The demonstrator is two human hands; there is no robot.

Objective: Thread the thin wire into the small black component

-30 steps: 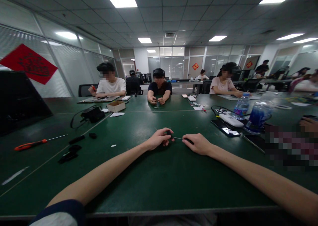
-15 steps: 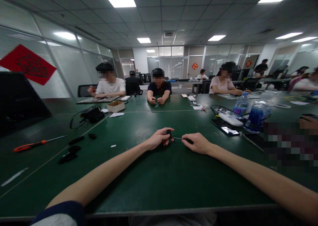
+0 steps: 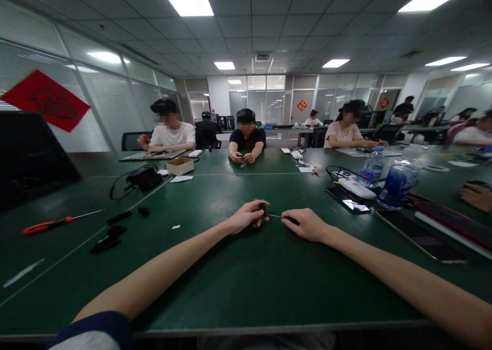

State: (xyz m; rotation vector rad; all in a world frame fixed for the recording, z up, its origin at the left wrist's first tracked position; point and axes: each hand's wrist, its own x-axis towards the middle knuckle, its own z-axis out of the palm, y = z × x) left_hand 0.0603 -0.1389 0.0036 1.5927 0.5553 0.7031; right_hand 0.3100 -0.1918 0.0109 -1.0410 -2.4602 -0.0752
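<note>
Stretching inward over the dark green, smooth-topped counter (image 3: pixel 246 283), the bare left forearm (image 3: pixel 172 260) slants from the lower left and the bare right forearm (image 3: pixel 388 263) from the lower right, so that the 2 hands sit near each other with a narrow gap between them. A dark blue and white fabric sleeve (image 3: pixel 105 327) covers the upper part of the left arm.

The left hand (image 3: pixel 245 219) is turned on its side, thumb toward the wearer, its index finger stretched to the right over the top and the other fingers curled below. It is closed around a small, black, blocky piece (image 3: pixel 262 208), which stands upright at the fingertips, above the counter; its details are too small to tell. The right hand (image 3: pixel 306 224) lies low and palm down, knuckles up, fingers bent and narrowed around the dark handle of a slim tool with a thin metal shaft (image 3: pixel 275 216). This shaft points left, almost level, across the gap toward the black piece; whether its tip touches the piece, I cannot tell.

Left of the hands, a small white rectangular scrap (image 3: pixel 176 227) lies near the left forearm. Farther left are several loose black pieces (image 3: pixel 109 240) and a long screwdriver with an orange and black handle (image 3: pixel 48 226). Beyond the right forearm lies a flat black smartphone with a pale edge (image 3: pixel 418 235).
</note>
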